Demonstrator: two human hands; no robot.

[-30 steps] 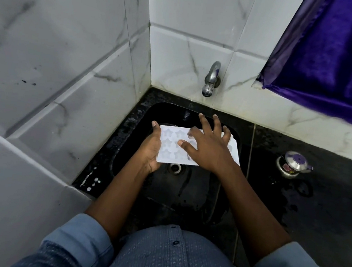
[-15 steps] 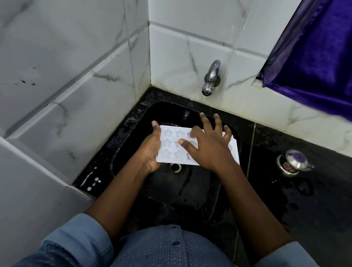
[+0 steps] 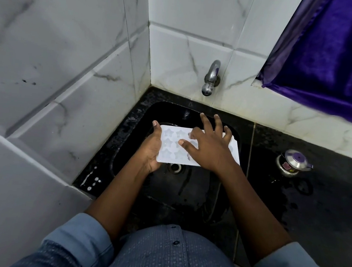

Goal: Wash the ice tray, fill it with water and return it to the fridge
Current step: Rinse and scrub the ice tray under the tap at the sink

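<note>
Your left hand [image 3: 150,150] gripped the white star-moulded plastic ice tray [image 3: 170,146] by its 9 o'clock edge over the black stone sink [image 3: 186,189]. Your right hand [image 3: 208,150] pressed on it, fingers spread. A chrome tap [image 3: 211,78] stood at 12 o'clock and a small steel pot [image 3: 293,163] at 3 o'clock, its label unreadable.

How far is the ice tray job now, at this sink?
Done: the star-cell ice tray is out and held over the black sink. In hand: the left hand grips its left edge while the right hand lies with spread fingers on the cells, as if rubbing them; no stream shows at the tap. Left: rinsing, filling with water, and the fridge, which is not in view.
</note>
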